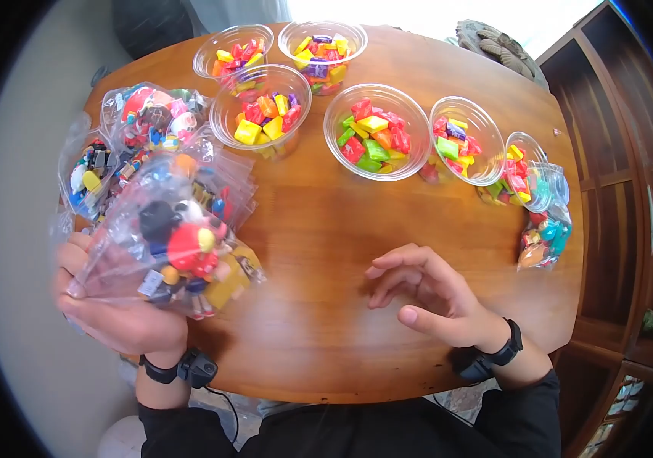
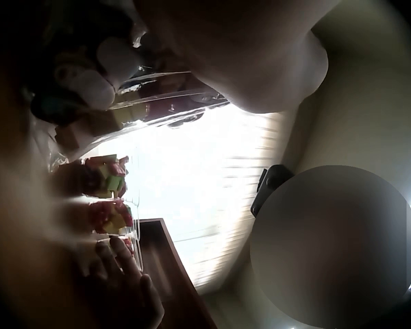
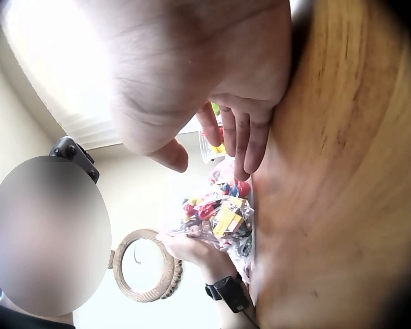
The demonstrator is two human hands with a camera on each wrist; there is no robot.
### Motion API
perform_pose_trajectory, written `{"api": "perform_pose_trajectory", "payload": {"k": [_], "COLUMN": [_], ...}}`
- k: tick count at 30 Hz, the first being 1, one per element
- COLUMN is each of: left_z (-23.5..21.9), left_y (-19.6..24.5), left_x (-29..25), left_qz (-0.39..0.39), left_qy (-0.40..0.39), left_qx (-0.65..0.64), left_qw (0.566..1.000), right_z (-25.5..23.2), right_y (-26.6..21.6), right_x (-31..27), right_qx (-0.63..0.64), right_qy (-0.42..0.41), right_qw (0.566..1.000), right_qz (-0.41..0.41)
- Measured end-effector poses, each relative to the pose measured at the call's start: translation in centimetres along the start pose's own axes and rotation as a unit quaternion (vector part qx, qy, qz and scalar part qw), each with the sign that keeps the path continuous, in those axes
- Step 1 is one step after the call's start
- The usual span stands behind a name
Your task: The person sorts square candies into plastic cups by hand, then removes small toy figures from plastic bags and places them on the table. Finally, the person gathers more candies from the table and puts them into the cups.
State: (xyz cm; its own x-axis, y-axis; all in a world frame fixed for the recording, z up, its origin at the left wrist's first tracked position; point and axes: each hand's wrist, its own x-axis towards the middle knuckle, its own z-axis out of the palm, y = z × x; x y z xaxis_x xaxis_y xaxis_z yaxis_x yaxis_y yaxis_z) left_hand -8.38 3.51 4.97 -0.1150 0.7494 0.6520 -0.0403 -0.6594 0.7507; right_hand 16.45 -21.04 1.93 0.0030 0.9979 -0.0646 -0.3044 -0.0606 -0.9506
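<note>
My left hand (image 1: 124,320) grips a clear plastic bag (image 1: 189,252) of small colourful toy figures by its edge, holding it over the left side of the table. In the right wrist view the bag's figures (image 3: 226,219) show red, blue and yellow beside that hand. More clear bags of figures (image 1: 147,114) lie just behind it on the table. My right hand (image 1: 437,298) hovers over the near middle of the wooden table (image 1: 319,282), fingers loosely bent and thumb apart, with nothing in it. The left wrist view is dark, with the bag partly hidden in shadow.
Several clear plastic bowls of colourful wrapped candies stand in an arc toward the back, among them a middle bowl (image 1: 418,145) and a left one (image 1: 218,126). At the right edge lies another bag of figures (image 1: 544,240). Wooden shelves (image 1: 624,153) stand beyond the table.
</note>
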Motion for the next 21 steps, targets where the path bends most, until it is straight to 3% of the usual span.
{"api": "perform_pose_trajectory", "payload": {"k": [2,4,6,8,10,12,15,16,18,20,21], "left_z": [0.2,-0.2,0.1,0.4,0.4,0.4,0.3,0.3,0.0,0.3,0.4], "left_y": [0.3,-0.1,-1.0,-1.2,-1.0,-1.1,-1.1,-1.1,-1.2,-0.8,-0.7], "left_x": [0.5,0.7,0.7,0.7,0.6,0.4,0.2,0.0,-0.4,-0.7,-1.0], "left_qz": [-0.056,-0.063,-0.053,-0.029,-0.065,-0.058,-0.08,-0.079,-0.055,-0.056,-0.071], "left_qy": [0.022,0.023,-0.037,-0.04,-0.09,-0.086,-0.196,-0.195,-0.288,-0.298,-0.254], "left_qx": [0.004,0.037,-0.022,-0.031,-0.084,-0.071,-0.118,-0.118,-0.012,-0.026,-0.032], "left_qw": [0.998,0.997,0.998,0.998,0.99,0.992,0.97,0.97,0.956,0.952,0.964], "right_z": [0.0,0.0,0.1,0.1,0.2,0.2,0.1,0.1,0.1,0.1,0.1], "right_y": [0.0,-0.1,-0.1,-0.2,-0.3,-0.2,-0.1,-0.1,-0.1,-0.1,-0.1], "right_x": [0.0,0.1,0.1,0.1,0.1,0.1,0.1,0.1,0.1,0.1,0.1], "right_qx": [0.001,-0.002,-0.004,-0.006,-0.005,-0.005,-0.01,-0.01,-0.01,-0.013,-0.014], "right_qy": [-0.003,-0.005,-0.008,0.0,0.0,0.0,-0.002,-0.002,-0.004,-0.006,-0.009], "right_qw": [1.0,1.0,1.0,1.0,1.0,1.0,1.0,1.0,1.0,1.0,1.0], "right_qz": [-0.001,-0.002,-0.005,0.005,0.005,0.007,0.003,0.005,0.005,0.005,0.004]}}
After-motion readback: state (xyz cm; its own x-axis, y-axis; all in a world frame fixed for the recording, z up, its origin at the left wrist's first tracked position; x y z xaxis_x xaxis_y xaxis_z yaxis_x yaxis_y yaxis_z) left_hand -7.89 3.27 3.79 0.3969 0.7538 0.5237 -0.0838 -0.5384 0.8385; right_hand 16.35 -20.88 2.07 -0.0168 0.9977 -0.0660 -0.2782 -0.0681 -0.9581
